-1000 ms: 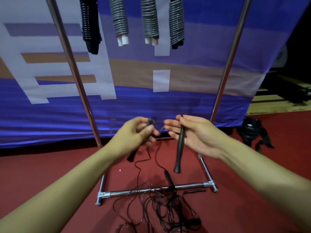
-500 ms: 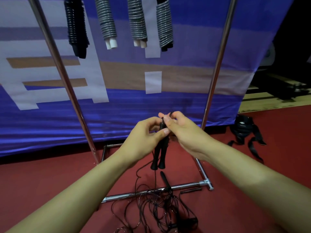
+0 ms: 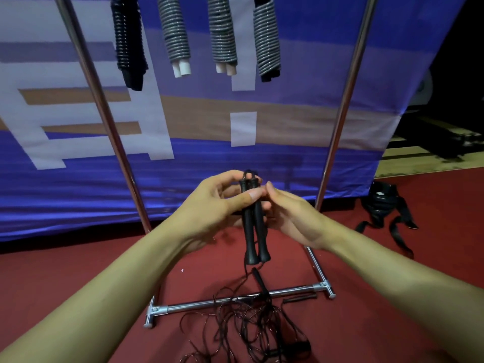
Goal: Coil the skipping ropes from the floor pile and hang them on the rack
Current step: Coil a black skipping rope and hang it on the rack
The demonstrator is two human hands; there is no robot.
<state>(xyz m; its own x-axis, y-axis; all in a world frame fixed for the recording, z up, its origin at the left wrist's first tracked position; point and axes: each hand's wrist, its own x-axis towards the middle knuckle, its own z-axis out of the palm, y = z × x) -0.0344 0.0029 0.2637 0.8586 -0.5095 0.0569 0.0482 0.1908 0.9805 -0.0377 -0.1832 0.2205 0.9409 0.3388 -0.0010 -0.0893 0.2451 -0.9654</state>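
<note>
Down at my feet, on the red floor (image 3: 78, 271), lies the pile of ropes (image 3: 248, 326), a loose tangle of thin black cord with a few dark handles poking out of it, draped partly over the rack's chrome base bar (image 3: 235, 299). Just above that, between my forearms, hang the two black handles (image 3: 253, 226) of one skipping rope, side by side and upright, slim with flared bottom ends, their thin cord trailing down into the tangle. My left hand (image 3: 212, 205) grips them near the top, thumb pressed across the front and fingers curled behind. My right hand (image 3: 293, 213) sits just beside them, its fingertips meeting the handles; whether it truly pinches them or only touches I cannot tell. Beyond my hands rise the rack's two chrome uprights (image 3: 104, 106), and from the top hang four coiled ropes (image 3: 222, 35): one black at the left, then three wound in grey, two showing white handle ends. Behind everything stretches a blue banner (image 3: 288, 61) with white and tan blocks.
</note>
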